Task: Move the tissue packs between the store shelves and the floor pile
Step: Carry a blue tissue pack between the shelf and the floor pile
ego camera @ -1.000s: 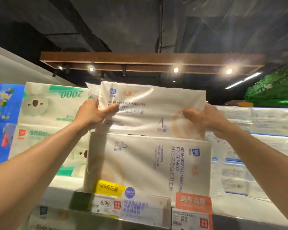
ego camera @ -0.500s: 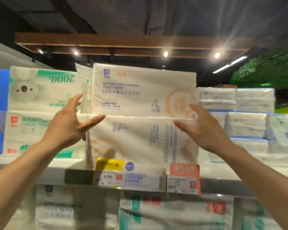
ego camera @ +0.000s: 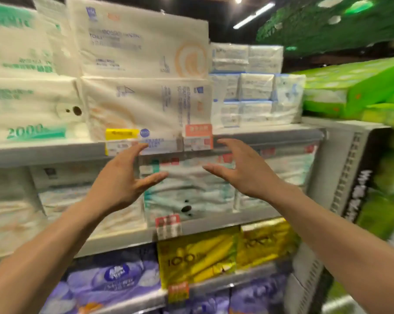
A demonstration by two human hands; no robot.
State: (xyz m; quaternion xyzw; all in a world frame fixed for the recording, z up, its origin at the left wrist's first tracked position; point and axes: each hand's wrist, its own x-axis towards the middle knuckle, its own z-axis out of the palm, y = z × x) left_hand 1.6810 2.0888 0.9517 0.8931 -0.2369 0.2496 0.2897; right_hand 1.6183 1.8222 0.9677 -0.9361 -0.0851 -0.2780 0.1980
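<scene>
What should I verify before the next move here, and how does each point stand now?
1. Left hand free: ok, fingers spread, holds nothing.
2. Right hand free: ok, open and empty.
3. Upper cream plastic-wrapped toilet-paper pack settled on the lower cream pack: ok, rests flat on it.
4. Next pack chosen: cannot tell; both hands hover before the teal-and-white pack on the grey metal middle shelf, touching nothing.
5. Floor pile reachable: cannot tell, out of frame.
</scene>
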